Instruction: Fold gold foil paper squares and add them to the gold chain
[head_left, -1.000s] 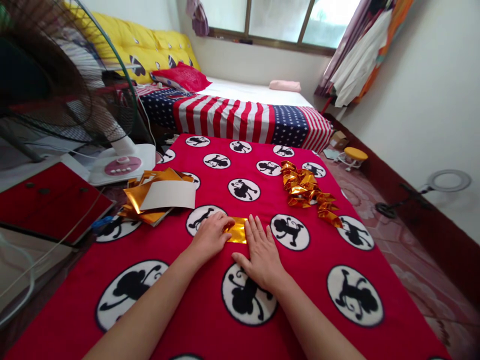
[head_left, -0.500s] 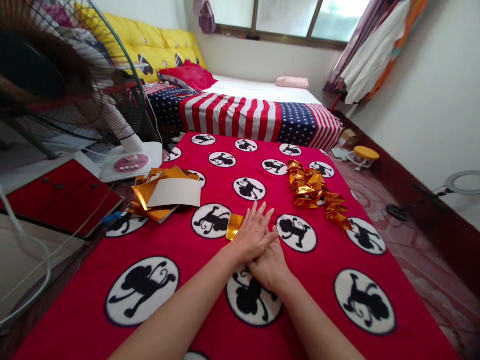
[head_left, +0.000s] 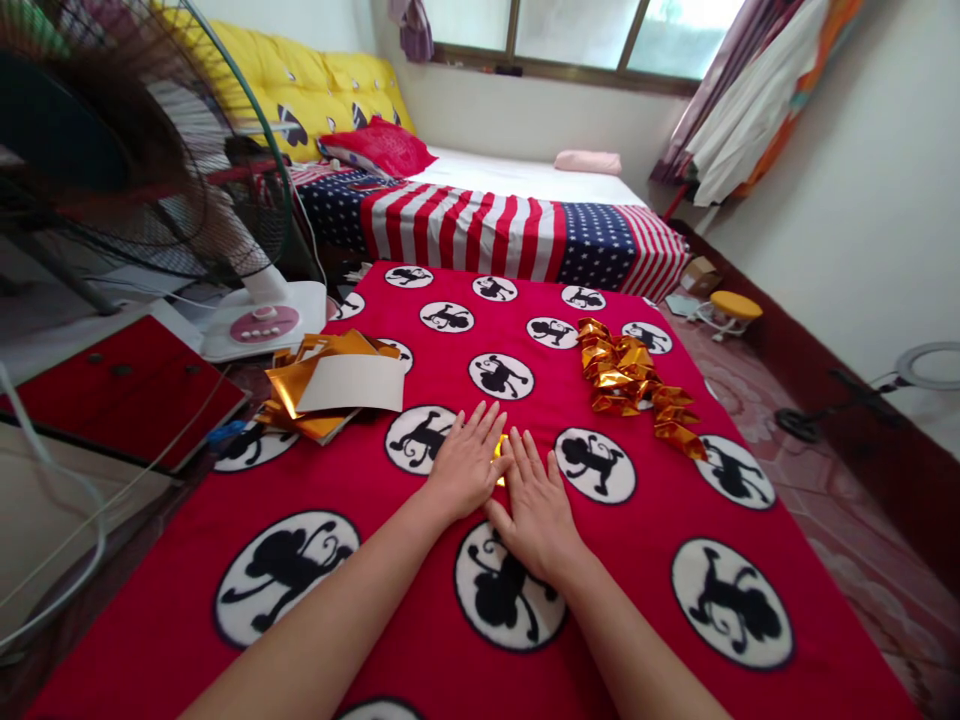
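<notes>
A small piece of gold foil paper (head_left: 500, 462) lies on the red monkey-print cloth (head_left: 405, 640), mostly covered by my hands. My left hand (head_left: 466, 462) rests palm down over its left side, fingers stretched out. Over the right side lies my right hand (head_left: 538, 505), also flat, its thumb near the left one. Gold folded pieces (head_left: 615, 372) sit in a cluster at the right. A stack of gold sheets (head_left: 292, 385) is at the left, with a pale sheet (head_left: 354, 384) on top.
A fan (head_left: 259, 305) with a blurred head stands at the left, beside a red panel (head_left: 127, 385). Behind the cloth is a bed (head_left: 487, 235) with a striped cover. A yellow stool (head_left: 735, 305) and a ring-shaped stand (head_left: 930, 366) are at the right.
My hands were stacked, left over right. They have come apart side by side, the left moving leftward, and the gold foil now shows between them instead of left of them.
</notes>
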